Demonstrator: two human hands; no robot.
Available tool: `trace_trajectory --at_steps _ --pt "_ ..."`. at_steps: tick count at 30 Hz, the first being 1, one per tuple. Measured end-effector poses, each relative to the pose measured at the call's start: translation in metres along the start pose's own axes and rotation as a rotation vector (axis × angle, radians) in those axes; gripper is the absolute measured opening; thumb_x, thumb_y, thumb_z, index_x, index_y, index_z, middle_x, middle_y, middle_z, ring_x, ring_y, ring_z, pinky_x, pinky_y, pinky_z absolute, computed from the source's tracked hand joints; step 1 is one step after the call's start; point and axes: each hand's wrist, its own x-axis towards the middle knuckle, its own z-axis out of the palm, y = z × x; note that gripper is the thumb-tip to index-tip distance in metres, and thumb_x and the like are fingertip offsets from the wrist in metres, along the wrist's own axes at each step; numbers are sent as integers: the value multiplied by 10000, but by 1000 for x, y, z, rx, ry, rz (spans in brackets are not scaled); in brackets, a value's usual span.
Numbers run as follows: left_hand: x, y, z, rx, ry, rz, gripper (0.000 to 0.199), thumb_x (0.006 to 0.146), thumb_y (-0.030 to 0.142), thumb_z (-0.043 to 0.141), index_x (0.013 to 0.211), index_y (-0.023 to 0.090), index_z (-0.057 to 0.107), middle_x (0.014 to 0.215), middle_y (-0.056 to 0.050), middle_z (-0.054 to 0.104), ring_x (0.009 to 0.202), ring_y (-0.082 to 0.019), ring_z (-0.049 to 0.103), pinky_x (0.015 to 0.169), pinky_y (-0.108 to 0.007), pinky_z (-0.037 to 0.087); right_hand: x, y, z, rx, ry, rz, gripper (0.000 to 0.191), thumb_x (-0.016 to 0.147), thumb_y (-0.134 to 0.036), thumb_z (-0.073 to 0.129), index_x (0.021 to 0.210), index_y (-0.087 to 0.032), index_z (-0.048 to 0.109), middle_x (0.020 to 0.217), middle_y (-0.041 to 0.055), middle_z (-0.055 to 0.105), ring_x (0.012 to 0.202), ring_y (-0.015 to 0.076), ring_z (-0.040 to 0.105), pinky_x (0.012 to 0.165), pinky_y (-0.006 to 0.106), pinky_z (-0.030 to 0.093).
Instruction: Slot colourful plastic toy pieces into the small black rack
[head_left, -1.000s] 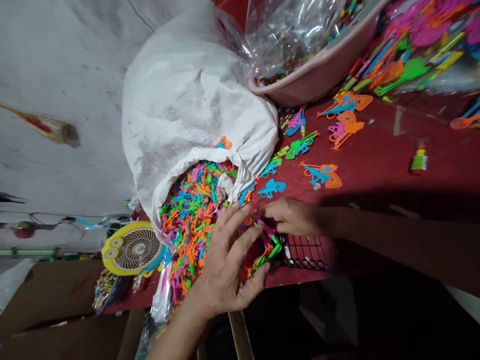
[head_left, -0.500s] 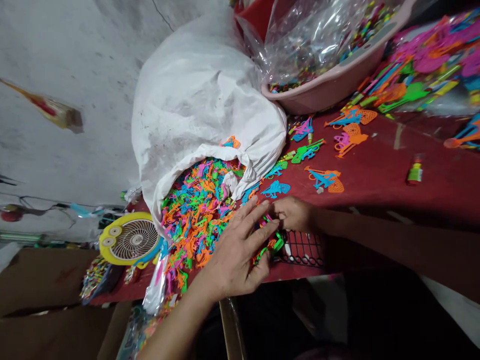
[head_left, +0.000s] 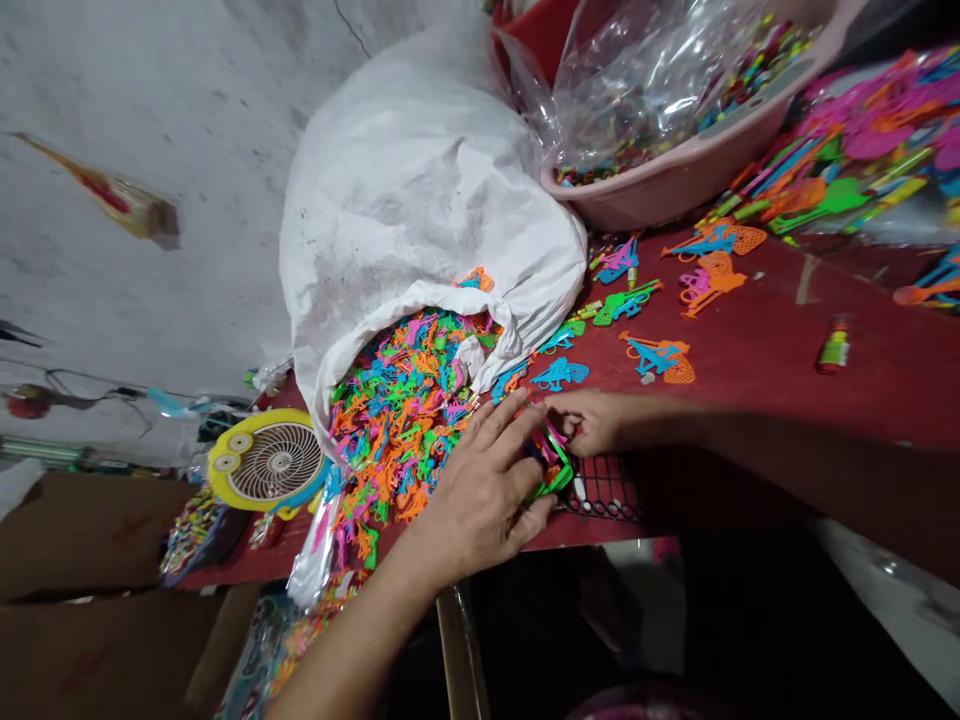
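My left hand (head_left: pixel 487 490) is curled over a small bundle of green and pink plastic pieces (head_left: pixel 553 460), its fingertips near my right hand. The fingers of my right hand (head_left: pixel 589 420) are pinched at the right side of that bundle, beside a black wire rack (head_left: pixel 609 488). Part of the bundle is hidden under my left fingers. To the left, a heap of colourful small plastic toys (head_left: pixel 405 400) spills from the mouth of a large white sack (head_left: pixel 420 190). Blue pieces (head_left: pixel 559 374) lie just above my hands.
A pink basin (head_left: pixel 652 190) with small toys and clear plastic stands behind. More toys (head_left: pixel 847 190) lie in plastic at the back right. On the red table (head_left: pixel 780 350) are loose pieces and a small bottle (head_left: pixel 834 345). A yellow fan (head_left: pixel 274 460) stands left.
The camera view has shifted slightly. My left fingers have curled further round the bundle, and more of its green and pink pieces shows between my hands.
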Motion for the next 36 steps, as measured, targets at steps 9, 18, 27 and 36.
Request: trace_trajectory --at_steps 9,18,27,36 --pt "-5 13 6 28 15 -140 187 912 290 593 875 168 731 1589 -104 386 1518 -355 257 1209 -607 313 -9 -11 -5 252 -87 34 533 746 -246 732 1238 -170 540 753 -67 522 614 66 492 527 187 360" --pt "-4 11 8 33 42 -135 160 899 262 604 838 168 719 1614 -94 354 1485 -343 331 1184 -614 355 -6 -11 -2 238 35 30 410 696 -282 776 986 -182 503 681 -101 474 532 49 425 479 188 310" --pt "-4 14 9 27 52 -140 133 905 251 585 841 177 675 1606 -99 366 1487 -325 334 1187 -607 358 -10 -2 0 -37 118 -54 341 752 -304 710 1024 -164 556 732 -46 575 618 89 522 525 198 380" --pt "-8 12 12 -1 92 -163 113 895 254 579 938 166 636 1595 -156 360 1502 -316 307 1211 -583 321 -13 -21 4 -385 129 -136 172 775 -258 630 903 -158 571 706 -34 545 634 107 504 568 213 372"
